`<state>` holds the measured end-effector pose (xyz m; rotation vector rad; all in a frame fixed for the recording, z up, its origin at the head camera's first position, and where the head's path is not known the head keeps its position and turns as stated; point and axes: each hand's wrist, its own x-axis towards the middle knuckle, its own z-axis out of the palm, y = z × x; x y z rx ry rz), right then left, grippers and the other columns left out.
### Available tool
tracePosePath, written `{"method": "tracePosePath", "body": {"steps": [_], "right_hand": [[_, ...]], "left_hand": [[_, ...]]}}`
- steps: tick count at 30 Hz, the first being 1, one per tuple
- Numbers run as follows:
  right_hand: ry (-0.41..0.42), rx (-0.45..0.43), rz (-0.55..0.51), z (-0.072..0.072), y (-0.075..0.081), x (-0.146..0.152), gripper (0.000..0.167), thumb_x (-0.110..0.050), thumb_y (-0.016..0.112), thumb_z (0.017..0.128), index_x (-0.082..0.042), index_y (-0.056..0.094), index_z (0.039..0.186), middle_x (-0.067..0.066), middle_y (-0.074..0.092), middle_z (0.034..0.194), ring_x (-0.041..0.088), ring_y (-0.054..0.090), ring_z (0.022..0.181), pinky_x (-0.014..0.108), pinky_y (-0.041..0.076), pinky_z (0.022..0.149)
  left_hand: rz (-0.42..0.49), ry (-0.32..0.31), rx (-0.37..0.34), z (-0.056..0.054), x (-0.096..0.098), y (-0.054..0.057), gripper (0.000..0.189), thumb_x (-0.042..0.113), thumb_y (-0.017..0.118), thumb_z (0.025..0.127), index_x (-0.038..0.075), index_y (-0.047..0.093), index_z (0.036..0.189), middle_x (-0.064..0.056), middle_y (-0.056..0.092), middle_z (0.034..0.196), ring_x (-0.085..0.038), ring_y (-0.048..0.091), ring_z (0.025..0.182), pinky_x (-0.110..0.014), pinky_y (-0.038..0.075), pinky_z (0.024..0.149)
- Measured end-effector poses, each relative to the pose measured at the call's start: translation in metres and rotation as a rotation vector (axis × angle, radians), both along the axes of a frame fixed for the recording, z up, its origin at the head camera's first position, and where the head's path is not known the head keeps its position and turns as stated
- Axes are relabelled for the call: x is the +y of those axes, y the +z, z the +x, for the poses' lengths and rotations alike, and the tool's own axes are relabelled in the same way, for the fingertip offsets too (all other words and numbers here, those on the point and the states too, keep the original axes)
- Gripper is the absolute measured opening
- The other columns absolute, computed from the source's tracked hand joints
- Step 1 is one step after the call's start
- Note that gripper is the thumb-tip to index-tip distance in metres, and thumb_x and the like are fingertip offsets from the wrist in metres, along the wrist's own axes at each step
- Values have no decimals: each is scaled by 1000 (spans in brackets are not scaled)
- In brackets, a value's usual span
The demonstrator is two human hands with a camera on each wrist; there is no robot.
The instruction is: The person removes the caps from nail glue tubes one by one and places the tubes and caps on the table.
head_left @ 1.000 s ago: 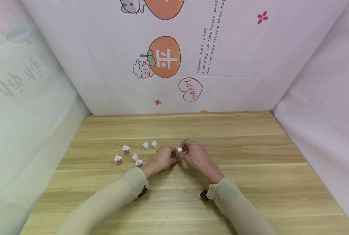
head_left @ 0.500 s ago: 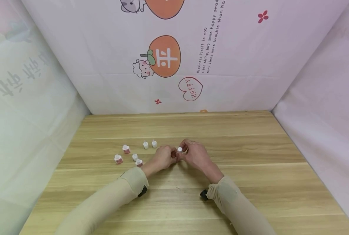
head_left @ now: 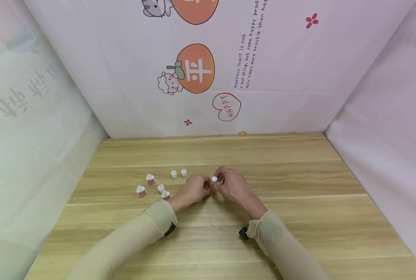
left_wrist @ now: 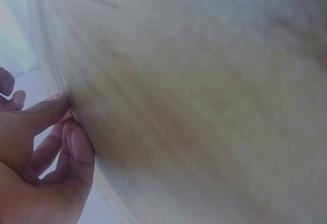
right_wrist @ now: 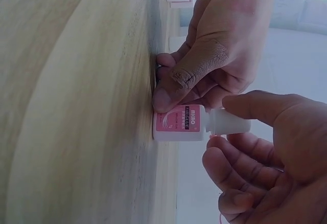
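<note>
A small nail glue bottle (right_wrist: 179, 122) with a pink label stands on the table, its white cap (right_wrist: 230, 122) at the neck. In the right wrist view my left hand (right_wrist: 222, 45) grips the bottle's body low down, thumb along the label. My right hand (right_wrist: 291, 152) pinches the cap between thumb and fingers. From the head view, my left hand (head_left: 195, 186) and right hand (head_left: 234, 186) meet around the bottle, hiding most of it. The left wrist view shows my left hand (left_wrist: 51, 168) with fingertips bent close to the tabletop; the bottle is hidden there.
Left of my hands stand three pink-labelled bottles, including a rear bottle (head_left: 150, 179), a left bottle (head_left: 141, 191) and one near my left wrist (head_left: 165, 195). Loose white caps (head_left: 174, 174) with thin upright tips sit behind and among them. White printed cloth walls (head_left: 281, 112) enclose the wooden table (head_left: 299, 171).
</note>
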<state>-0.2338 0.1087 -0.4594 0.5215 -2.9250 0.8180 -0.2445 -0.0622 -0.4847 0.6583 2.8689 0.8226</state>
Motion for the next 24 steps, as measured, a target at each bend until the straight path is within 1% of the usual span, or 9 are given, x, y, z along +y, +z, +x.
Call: {"method": "tracePosePath", "body": {"steps": [5,12,17,24], "right_hand": [[11,0,-3,1,0,0,23,-24,79,84,-17,64,99,-2,71,89,13,64,78,32,51,72],[9,-5,-1,2,-2,1,25,-25,80,84,-15,65,101,-1,70,90,14,65,79,32,51,73],[6,-2,-7,1,-1,0,22,-24,80,84,-17,64,99,-2,70,89,13,63,78,31,50,72],[32,12,3,1,1,-1,22,-21,79,84,-17,64,101,0,71,92,17,65,82,33,51,74]], "left_hand": [[-7,-10,9,0,0,-3,8,18,76,88,13,73,93,3,70,78,-6,57,69,-23,48,67],[1,4,-17,1,1,-4,7,19,76,88,14,73,92,4,70,79,-7,58,70,-24,48,68],[-9,5,-7,1,1,-3,9,19,76,88,13,74,94,3,70,80,-8,59,71,-24,49,69],[-20,1,1,-2,0,-3,9,19,75,88,12,74,95,3,70,79,-8,58,70,-24,49,68]]}}
